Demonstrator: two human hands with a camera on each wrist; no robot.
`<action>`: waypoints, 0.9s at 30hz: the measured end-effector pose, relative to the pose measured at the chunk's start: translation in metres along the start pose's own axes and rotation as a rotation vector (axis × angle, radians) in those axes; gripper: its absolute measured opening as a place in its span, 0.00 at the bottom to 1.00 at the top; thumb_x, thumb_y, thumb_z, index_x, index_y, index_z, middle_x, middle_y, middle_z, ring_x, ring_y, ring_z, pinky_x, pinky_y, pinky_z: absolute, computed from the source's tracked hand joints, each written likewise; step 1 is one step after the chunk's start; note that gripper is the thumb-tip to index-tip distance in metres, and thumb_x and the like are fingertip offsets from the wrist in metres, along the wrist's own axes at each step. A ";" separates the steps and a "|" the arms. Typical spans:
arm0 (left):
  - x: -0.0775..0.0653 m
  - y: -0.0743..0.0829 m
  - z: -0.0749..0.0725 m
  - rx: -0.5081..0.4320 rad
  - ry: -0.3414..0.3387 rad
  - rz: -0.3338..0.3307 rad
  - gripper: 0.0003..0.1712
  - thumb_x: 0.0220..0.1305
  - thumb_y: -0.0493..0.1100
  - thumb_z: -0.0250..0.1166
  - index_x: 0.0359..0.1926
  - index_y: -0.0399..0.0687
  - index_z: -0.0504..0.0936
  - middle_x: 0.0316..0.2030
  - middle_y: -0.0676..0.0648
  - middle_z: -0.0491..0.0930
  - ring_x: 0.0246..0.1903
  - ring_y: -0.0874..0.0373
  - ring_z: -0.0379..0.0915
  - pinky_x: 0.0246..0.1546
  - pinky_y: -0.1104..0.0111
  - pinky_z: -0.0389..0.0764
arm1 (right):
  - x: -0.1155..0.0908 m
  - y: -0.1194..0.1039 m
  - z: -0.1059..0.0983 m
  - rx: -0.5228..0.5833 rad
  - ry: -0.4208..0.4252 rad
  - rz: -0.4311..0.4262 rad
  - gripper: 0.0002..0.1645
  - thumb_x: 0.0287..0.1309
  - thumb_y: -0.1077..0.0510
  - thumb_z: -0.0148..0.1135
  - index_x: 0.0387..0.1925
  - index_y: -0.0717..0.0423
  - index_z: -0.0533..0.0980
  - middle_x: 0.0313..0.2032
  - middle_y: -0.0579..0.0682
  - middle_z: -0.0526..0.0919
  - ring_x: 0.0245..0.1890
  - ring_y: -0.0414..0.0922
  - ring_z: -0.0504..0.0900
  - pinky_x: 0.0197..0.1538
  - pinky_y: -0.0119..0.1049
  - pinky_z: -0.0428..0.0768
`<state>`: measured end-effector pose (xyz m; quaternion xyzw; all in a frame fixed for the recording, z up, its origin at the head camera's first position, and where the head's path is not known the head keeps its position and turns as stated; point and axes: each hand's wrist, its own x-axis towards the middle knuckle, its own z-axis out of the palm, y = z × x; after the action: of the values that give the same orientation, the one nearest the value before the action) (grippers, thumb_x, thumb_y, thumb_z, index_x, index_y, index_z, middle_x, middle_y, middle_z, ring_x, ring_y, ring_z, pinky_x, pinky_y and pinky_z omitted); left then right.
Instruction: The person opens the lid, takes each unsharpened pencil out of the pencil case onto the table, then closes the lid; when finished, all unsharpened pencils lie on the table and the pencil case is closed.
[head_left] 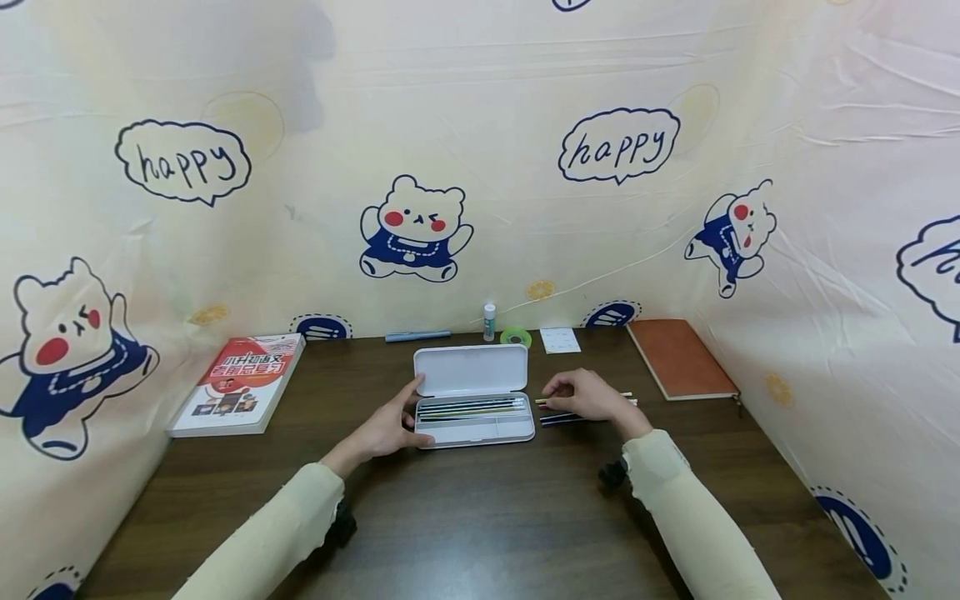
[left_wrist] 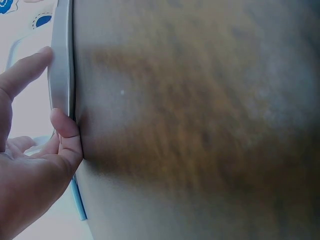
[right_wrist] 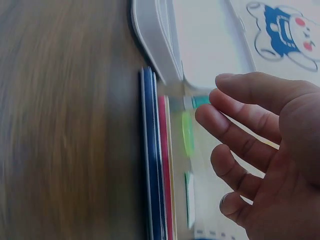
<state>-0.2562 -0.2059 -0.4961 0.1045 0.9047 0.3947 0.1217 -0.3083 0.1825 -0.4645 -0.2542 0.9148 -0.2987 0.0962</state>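
Note:
A white pencil case (head_left: 480,433) lies with its lid (head_left: 471,371) up, several pencils (head_left: 465,410) lying in its rear compartment. My left hand (head_left: 390,423) holds the case by its left end, thumb at the front corner and a finger by the lid. In the left wrist view, the thumb presses the case's side (left_wrist: 61,75). To the right of the case, dark blue pencils (right_wrist: 152,150) and a red pencil (right_wrist: 165,150) lie side by side. Over them hovers my right hand (head_left: 583,395), fingers loosely bent and nothing between them in the right wrist view.
Along the back stand or lie a blue pen (head_left: 417,337), a glue stick (head_left: 489,322), green tape (head_left: 516,336) and a white note (head_left: 559,340). A thick book (head_left: 238,383) lies at left, a brown notebook (head_left: 682,358) at right. Patterned cloth (head_left: 420,100) surrounds the table.

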 end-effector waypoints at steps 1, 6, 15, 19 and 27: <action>0.000 0.000 0.000 0.000 0.001 0.000 0.66 0.52 0.51 0.79 0.80 0.60 0.42 0.67 0.40 0.69 0.42 0.56 0.70 0.45 0.65 0.70 | 0.002 -0.002 0.002 -0.002 -0.006 -0.011 0.08 0.63 0.54 0.66 0.42 0.49 0.85 0.37 0.42 0.86 0.35 0.41 0.76 0.42 0.36 0.75; 0.000 0.001 0.000 0.000 0.004 -0.002 0.66 0.51 0.51 0.79 0.80 0.60 0.42 0.67 0.40 0.69 0.42 0.56 0.70 0.46 0.64 0.70 | 0.012 -0.015 0.013 -0.024 -0.032 -0.058 0.07 0.62 0.55 0.67 0.41 0.50 0.84 0.37 0.42 0.87 0.34 0.40 0.76 0.42 0.36 0.75; 0.000 0.002 0.001 -0.006 0.002 0.006 0.66 0.51 0.50 0.79 0.80 0.60 0.42 0.65 0.40 0.70 0.42 0.55 0.69 0.44 0.64 0.70 | 0.023 -0.030 0.032 -0.076 -0.102 -0.094 0.06 0.63 0.57 0.66 0.41 0.48 0.85 0.36 0.41 0.86 0.35 0.38 0.76 0.45 0.36 0.77; 0.000 0.002 0.002 -0.003 0.006 0.004 0.66 0.51 0.50 0.79 0.80 0.60 0.42 0.65 0.41 0.70 0.42 0.55 0.70 0.43 0.64 0.70 | 0.025 -0.031 0.040 -0.103 -0.115 -0.087 0.06 0.62 0.57 0.67 0.41 0.46 0.85 0.36 0.40 0.85 0.35 0.37 0.76 0.45 0.37 0.77; 0.000 0.000 0.002 0.001 0.015 0.011 0.66 0.51 0.50 0.79 0.80 0.59 0.43 0.65 0.40 0.71 0.41 0.56 0.70 0.43 0.65 0.70 | 0.029 -0.033 0.046 -0.163 -0.123 -0.099 0.09 0.62 0.56 0.66 0.44 0.46 0.86 0.37 0.42 0.84 0.36 0.39 0.76 0.44 0.37 0.76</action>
<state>-0.2557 -0.2047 -0.4968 0.1064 0.9052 0.3956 0.1129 -0.3042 0.1218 -0.4826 -0.3239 0.9147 -0.2117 0.1166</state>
